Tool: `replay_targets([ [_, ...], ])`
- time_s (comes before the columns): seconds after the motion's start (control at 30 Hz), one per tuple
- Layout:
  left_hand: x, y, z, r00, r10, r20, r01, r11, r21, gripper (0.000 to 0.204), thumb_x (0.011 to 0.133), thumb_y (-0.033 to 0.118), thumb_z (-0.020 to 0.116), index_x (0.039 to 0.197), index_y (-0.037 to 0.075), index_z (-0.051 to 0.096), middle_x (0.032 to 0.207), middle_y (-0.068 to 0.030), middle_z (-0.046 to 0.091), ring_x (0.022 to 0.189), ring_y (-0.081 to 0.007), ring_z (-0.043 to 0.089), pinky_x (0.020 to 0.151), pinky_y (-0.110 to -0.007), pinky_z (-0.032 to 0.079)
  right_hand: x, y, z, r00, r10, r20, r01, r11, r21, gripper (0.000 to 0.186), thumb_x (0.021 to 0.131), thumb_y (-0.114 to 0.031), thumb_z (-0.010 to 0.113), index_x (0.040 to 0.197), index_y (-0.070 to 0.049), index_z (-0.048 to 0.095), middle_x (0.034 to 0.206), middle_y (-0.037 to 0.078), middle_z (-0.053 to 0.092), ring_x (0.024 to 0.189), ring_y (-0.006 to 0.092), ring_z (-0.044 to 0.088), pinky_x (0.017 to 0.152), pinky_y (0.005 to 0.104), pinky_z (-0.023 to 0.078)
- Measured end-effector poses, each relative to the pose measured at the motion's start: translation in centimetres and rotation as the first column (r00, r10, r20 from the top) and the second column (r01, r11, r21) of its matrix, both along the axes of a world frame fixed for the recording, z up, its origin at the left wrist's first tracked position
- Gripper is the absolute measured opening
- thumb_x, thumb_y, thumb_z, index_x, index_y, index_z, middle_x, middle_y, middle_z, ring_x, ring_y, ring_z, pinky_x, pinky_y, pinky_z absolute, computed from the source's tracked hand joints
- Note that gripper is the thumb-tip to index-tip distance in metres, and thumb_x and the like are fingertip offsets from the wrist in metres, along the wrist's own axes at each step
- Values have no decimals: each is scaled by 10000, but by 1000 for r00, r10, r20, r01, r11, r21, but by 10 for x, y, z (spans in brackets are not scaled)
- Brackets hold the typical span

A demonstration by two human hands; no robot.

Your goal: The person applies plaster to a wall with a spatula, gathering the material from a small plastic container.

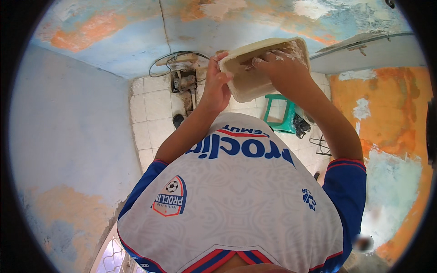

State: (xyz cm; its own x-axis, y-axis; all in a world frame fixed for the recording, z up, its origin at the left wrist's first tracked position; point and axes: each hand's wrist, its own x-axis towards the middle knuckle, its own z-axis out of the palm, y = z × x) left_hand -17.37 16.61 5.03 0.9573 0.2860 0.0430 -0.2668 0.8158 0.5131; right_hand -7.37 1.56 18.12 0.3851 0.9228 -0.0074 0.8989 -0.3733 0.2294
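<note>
— While the left hand (216,88) is gripping one end of a beige tub (248,94), the right hand (286,68) is resting right inside it! Where is that tub lying for you?

— It's sitting toward one o'clock from the middle of the view, out beyond the white jersey (218,182), and its long axis is running from eight o'clock to two. It's tilting as well, its mouth showing us the inner walls.

— And which hand is sitting nearer?

— Neither is standing off! From the left hand the tub is lying toward two o'clock, touching it; the right is filling part of the hollow, its forearm (334,120) slanting in from about four o'clock.

— Grips, please!

— On the left, thumb and fingers are closing narrowly around the end wall. On the right, the fingers are bending, only partly spread, and white paste (296,48) is clinging to them and to the wall at two o'clock. Are they pinching anything? I'm not managing to tell.

— Down at six o'clock from the tub, a green stool (287,122) is standing on the tiled floor (152,109), a black plastic bag (301,125) hanging about its four o'clock side.
</note>
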Motion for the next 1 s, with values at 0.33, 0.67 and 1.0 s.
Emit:
replay_targets([
  [0.33,-10,41,8,997,3,-76,-3,1000,7,609,785,36,569,1359,55,364,1328,-136,481,1259,-234,490,1098,-395,409,-12,33,-9,992,-90,-88,99,990,96,407,827,-51,658,1220,-154,676,1077,77,705,1055,315,673,952,442,523],
  [0.67,-39,114,7,991,-93,-98,97,995,37,640,772,35,608,1366,72,372,1369,-134,449,1264,-231,486,1091,-366,411,-31,98,-10,964,-176,-199,186,982,28,389,866,-29,589,1226,-146,677,1010,120,709,963,305,688,853,425,543],
  [1.0,-54,93,-12,957,-190,-221,193,981,-10,623,777,28,614,1358,66,390,1367,-122,447,1215,-216,513,1045,-345,438,-58,75,-11,883,-341,-323,334,939,-79,412,873,-31,588,1251,-166,677,1052,127,692,988,315,677,840,442,541],
])
